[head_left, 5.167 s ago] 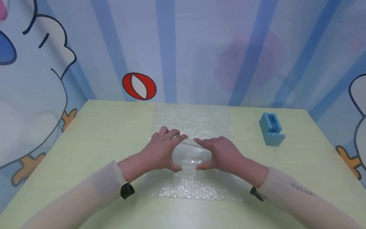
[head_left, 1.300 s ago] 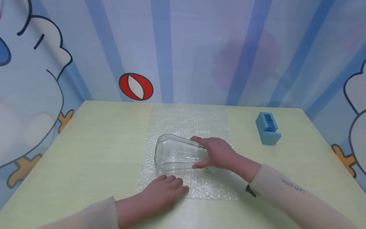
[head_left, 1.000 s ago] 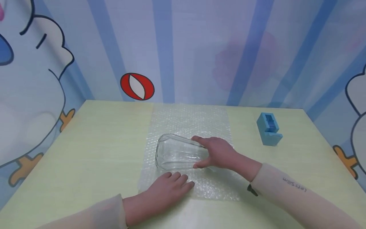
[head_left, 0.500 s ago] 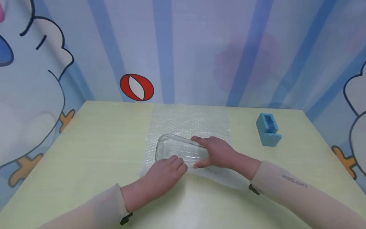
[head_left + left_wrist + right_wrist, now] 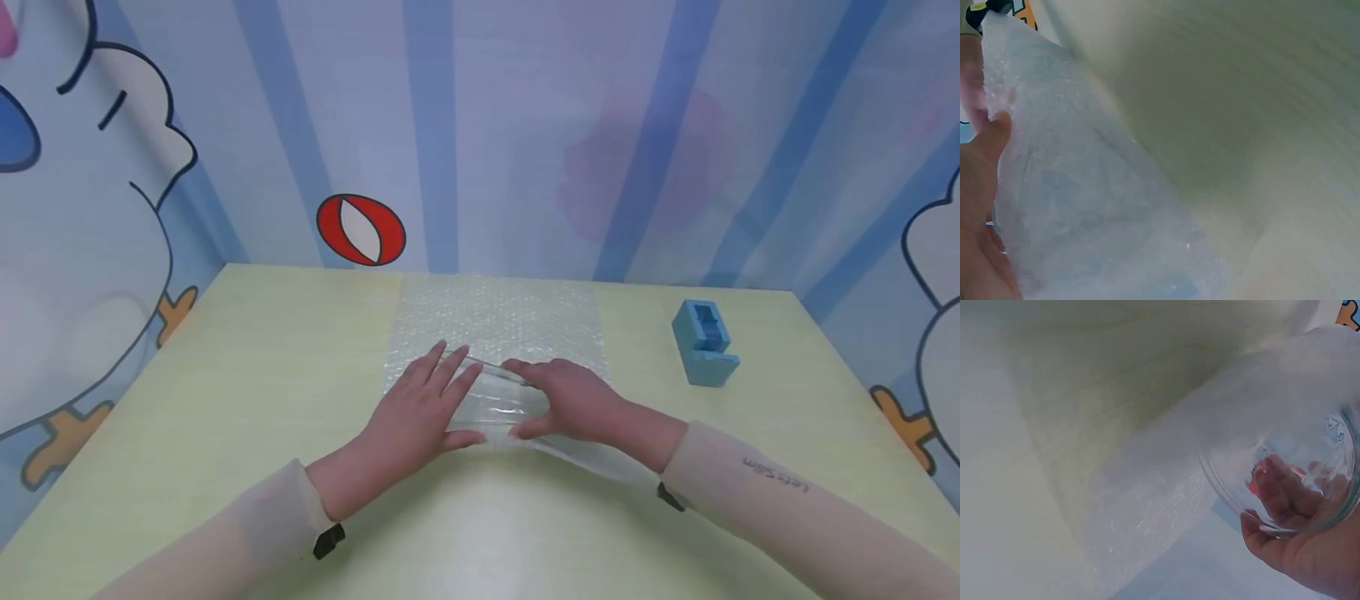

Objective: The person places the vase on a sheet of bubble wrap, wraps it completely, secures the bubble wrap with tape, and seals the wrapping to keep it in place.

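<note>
While our right hand (image 5: pixel 577 402) grips the glass vase (image 5: pixel 501 397) | we hold our left hand (image 5: pixel 412 408) spread over it | bubble wrap (image 5: pixel 502 310) beneath, near side raised.

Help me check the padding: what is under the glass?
Bubble wrap, its near edge raised off the table, runs under the glass. In the head view, the left hand and right hand hide how it lies at the glass's ends.

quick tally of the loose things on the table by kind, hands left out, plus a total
Clear glass vessel: 1
Bubble wrap sheet: 1
Blue notched block: 1
Total: 3
</note>
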